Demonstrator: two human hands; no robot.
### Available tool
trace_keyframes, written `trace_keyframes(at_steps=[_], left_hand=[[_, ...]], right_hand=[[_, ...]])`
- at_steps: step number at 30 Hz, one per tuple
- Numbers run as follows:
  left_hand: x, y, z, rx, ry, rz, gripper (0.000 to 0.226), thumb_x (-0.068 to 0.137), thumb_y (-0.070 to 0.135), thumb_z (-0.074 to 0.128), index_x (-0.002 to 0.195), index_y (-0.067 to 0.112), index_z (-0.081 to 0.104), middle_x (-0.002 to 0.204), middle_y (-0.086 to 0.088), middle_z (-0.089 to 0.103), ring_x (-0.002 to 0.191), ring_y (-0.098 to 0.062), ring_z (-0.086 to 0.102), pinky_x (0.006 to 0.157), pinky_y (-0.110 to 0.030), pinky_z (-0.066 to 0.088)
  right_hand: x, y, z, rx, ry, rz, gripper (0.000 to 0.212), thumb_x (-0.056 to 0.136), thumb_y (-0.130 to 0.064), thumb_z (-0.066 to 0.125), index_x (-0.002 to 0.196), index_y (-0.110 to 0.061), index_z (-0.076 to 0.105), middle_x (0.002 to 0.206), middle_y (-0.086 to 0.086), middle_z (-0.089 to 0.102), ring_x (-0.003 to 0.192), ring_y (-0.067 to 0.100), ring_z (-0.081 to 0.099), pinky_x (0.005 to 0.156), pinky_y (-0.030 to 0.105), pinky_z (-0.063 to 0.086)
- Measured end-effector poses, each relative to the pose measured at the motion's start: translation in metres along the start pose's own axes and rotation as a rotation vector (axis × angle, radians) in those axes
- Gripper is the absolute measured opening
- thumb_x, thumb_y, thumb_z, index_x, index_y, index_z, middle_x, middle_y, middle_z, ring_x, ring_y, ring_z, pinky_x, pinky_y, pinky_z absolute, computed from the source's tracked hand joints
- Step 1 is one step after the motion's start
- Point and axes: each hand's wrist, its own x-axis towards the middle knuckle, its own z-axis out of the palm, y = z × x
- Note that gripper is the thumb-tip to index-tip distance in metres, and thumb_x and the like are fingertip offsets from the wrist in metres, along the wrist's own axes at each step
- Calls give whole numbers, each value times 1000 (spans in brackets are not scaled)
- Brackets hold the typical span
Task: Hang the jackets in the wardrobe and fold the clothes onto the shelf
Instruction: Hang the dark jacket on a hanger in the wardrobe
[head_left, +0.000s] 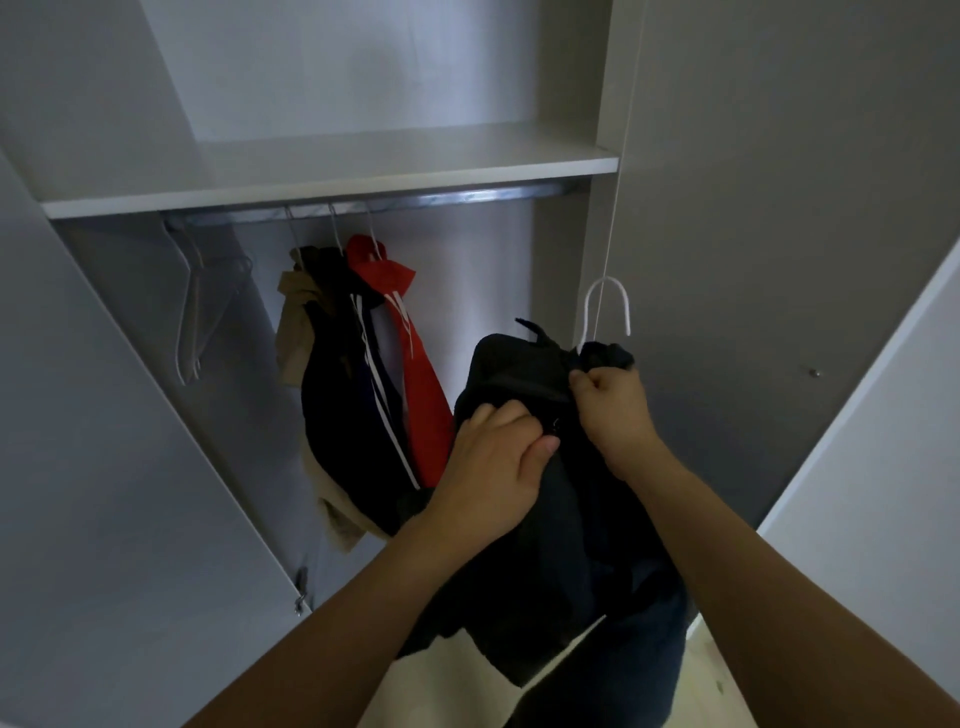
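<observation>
A black jacket (524, 379) hangs on a white wire hanger (605, 306) in front of the open wardrobe, below and right of the metal rail (395, 203). My right hand (613, 410) grips the jacket's collar just under the hanger hook. My left hand (498, 462) pinches the jacket's front fabric a little lower. On the rail hang a beige garment (296, 322), a dark navy jacket with white stripes (353, 395) and a red jacket (415, 374). The white shelf (332, 176) sits above the rail.
Empty wire hangers (200, 306) hang at the rail's left end. Wardrobe doors stand open on the left (104, 467) and right (883, 415). A thin white cord (618, 182) hangs down along the right panel. Pale floor shows at the bottom right.
</observation>
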Motion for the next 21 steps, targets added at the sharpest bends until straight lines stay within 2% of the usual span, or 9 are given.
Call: trace_keyframes(at_steps=[4, 7, 9, 11, 13, 15, 17, 18, 21], left_hand=[[-22, -14, -24, -172, 42, -58, 27, 101, 27, 47, 81, 12, 58, 89, 10, 49, 86, -7, 48, 80, -19, 38], [-25, -33, -43, -390, 64, -368, 30, 102, 32, 40, 78, 28, 57, 85, 16, 52, 79, 6, 53, 73, -15, 38], [-17, -42, -43, -602, 112, -548, 34, 103, 31, 40, 73, 29, 56, 73, 14, 57, 69, 2, 55, 70, -23, 41], [-5, -44, -40, -788, 197, -676, 29, 103, 27, 43, 81, 18, 58, 79, 1, 59, 76, -12, 56, 75, -30, 44], [5, -42, -38, -907, 201, -764, 20, 99, 26, 52, 88, 11, 58, 90, -6, 62, 86, -20, 59, 78, -32, 47], [14, -42, -42, -931, 118, -819, 24, 85, 30, 68, 101, 14, 62, 101, -7, 66, 94, -21, 65, 77, -31, 50], [23, -43, -50, -919, -49, -880, 42, 72, 26, 76, 110, 11, 65, 105, -11, 70, 95, -26, 69, 76, -32, 54], [27, -43, -54, -895, -148, -901, 39, 73, 19, 75, 110, 7, 68, 104, -14, 72, 94, -28, 71, 76, -33, 56], [34, -42, -56, -799, -265, -1004, 26, 79, 2, 69, 104, -2, 70, 100, -18, 73, 92, -32, 71, 76, -36, 58]], right_hand=[[24, 5, -30, 173, 195, 127, 24, 93, -12, 54, 74, 2, 61, 79, 22, 60, 71, 26, 55, 71, 44, 49], [31, 7, -47, 206, 230, 125, 25, 91, -16, 53, 68, -6, 53, 66, 16, 47, 63, 22, 43, 60, 38, 38], [29, 7, -41, 108, 187, 52, 28, 88, -17, 55, 63, -14, 44, 78, 12, 47, 65, 20, 42, 65, 33, 37], [20, 4, -36, -28, 139, -35, 20, 85, -11, 55, 73, -22, 44, 105, 8, 41, 73, 18, 44, 78, 28, 39], [12, 6, -33, -119, 18, -140, 35, 83, 1, 48, 86, -35, 50, 118, 2, 29, 83, 16, 46, 85, 26, 41], [4, 9, -32, -203, -84, -180, 53, 85, 4, 41, 81, -44, 60, 123, -2, 25, 90, 18, 48, 95, 23, 38], [2, 12, -33, -290, -102, -192, 53, 88, 1, 40, 67, -40, 65, 127, 1, 28, 94, 22, 49, 104, 26, 36], [0, 13, -34, -338, -104, -187, 48, 90, -2, 43, 64, -36, 65, 131, 5, 30, 95, 26, 51, 105, 30, 38], [-5, 14, -34, -459, -153, -163, 33, 89, -30, 51, 61, -20, 65, 137, 8, 32, 83, 28, 59, 88, 34, 46]])
